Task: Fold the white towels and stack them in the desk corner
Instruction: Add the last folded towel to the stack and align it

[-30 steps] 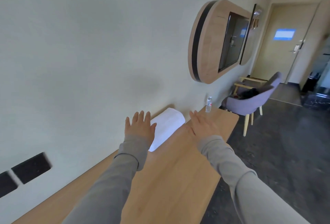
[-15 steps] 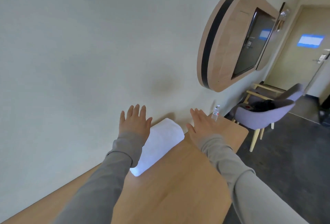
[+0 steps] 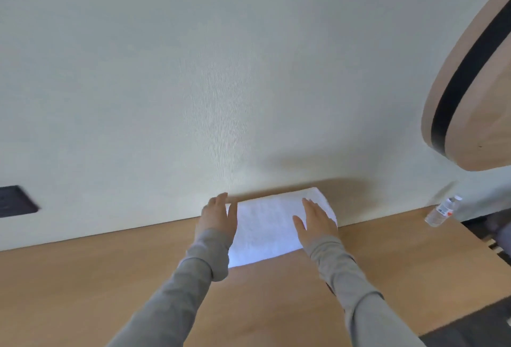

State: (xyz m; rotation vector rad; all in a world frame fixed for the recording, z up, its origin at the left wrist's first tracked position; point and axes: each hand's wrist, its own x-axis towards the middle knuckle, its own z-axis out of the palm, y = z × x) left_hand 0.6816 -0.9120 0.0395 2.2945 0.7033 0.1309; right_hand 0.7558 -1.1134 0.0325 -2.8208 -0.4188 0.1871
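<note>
Folded towel [image 3: 268, 225] is flanked on desk [image 3: 110, 277].
L hand [image 3: 218, 216] & R hand [image 3: 315, 222] are laid flat, fingers straight, together; towel's side edges are covered.

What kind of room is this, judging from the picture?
Probably a hotel room: a folded white towel lies on a long light-wood desk, and a small clear plastic water bottle stands nearby.

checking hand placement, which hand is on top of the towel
The right hand: it lies flat over the right end of the white towel. The left hand is alongside its left edge, not on top.
</note>
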